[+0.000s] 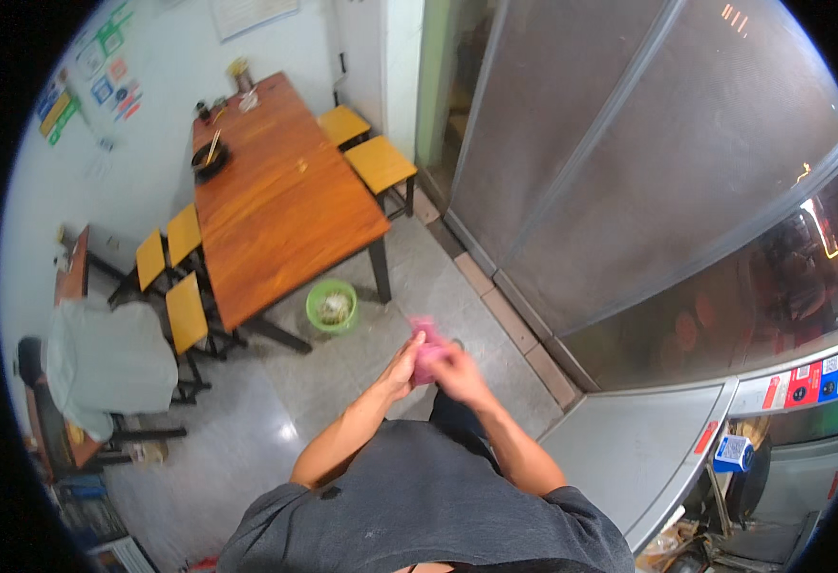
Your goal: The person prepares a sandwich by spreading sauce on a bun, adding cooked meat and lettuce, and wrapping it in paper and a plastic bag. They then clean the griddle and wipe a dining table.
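Observation:
Both my hands meet in front of my torso around a pink cloth, which is somewhat blurred. My left hand grips its left side with the thumb on top. My right hand lies over its right side, and blur hides how the fingers meet it. Beyond my hands, a green bin with white and pale waste in it stands on the floor beside a wooden table. On that table, a black bowl has chopsticks resting across it.
Yellow-topped stools flank the table. A person in a light shirt sits at another table on the left. Large framed sliding panels rise on the right, above a tiled sill. A grey metal counter stands close at my right.

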`<state>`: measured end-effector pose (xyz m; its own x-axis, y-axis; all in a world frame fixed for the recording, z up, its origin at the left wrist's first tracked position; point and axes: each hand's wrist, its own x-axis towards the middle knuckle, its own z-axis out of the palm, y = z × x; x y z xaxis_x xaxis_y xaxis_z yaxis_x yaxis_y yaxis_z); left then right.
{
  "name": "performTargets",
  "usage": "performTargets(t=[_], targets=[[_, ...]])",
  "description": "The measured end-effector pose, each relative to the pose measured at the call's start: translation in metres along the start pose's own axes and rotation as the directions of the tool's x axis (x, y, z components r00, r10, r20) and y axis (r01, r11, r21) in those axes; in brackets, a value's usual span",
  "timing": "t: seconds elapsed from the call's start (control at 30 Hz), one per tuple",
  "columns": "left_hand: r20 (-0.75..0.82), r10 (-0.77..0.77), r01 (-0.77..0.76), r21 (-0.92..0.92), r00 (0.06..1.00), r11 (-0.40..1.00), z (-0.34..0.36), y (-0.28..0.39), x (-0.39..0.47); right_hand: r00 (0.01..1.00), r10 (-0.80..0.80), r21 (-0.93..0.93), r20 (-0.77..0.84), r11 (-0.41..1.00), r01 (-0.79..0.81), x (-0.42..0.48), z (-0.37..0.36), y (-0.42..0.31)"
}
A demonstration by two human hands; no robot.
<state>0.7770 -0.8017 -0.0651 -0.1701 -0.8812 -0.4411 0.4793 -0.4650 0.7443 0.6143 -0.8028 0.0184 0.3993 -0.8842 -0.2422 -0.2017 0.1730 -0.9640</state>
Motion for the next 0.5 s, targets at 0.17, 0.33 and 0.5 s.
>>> performTargets(t=[0.17, 0.33, 0.5], targets=[[-0.095, -0.057, 0.009, -0.442, 0.994, 0.897, -0.018, 0.07, 0.112, 0.934, -0.14, -0.382, 0.328, 0.885, 0.267, 0.11, -0.046, -0.031], [-0.395, 0.221, -0.3, -0.15, 0.892, 0.942, -0.025, 0.14, 0.162, 0.945, 0.077, -0.384, 0.317, 0.922, 0.054, 0.198, -0.119, -0.02], [-0.725, 0.394, -0.581, -0.01, 0.564, 0.814, -0.071, 0.193, 0.21, 0.933, 0.137, -0.376, 0.333, 0.927, -0.002, 0.312, -0.156, -0.018]])
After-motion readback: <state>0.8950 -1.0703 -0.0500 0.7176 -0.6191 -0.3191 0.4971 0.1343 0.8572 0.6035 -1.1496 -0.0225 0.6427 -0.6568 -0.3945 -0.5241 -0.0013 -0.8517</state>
